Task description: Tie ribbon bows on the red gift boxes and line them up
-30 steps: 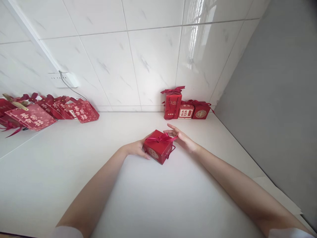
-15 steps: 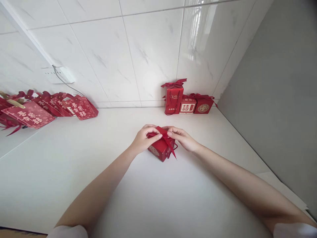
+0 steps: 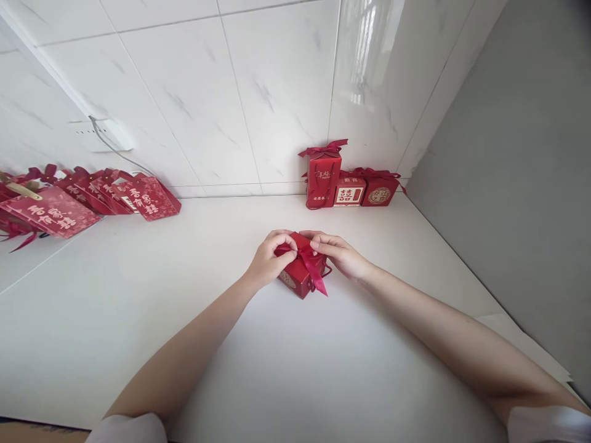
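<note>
A small red gift box (image 3: 295,278) with a gold round emblem on its side sits on the white countertop (image 3: 286,363) in the middle of the view. A red ribbon (image 3: 314,272) crosses its lid and one tail hangs down the front. My left hand (image 3: 268,258) is curled at the box's left top edge, fingers pinching the ribbon. My right hand (image 3: 337,253) is at the right top edge, fingertips pressed on the ribbon near the knot. Both hands rest on the box.
Three red gift boxes (image 3: 348,184) with bows stand against the tiled wall at the back right. Several flat red gift bags (image 3: 92,197) lie in a row at the far left. A white wall socket (image 3: 115,132) with a cable is above them. A grey wall (image 3: 517,154) borders the right.
A second ago my hands were open beside the box; both have since closed onto the ribbon on its lid. A ribbon tail now hangs down the front. The view has tilted slightly.
</note>
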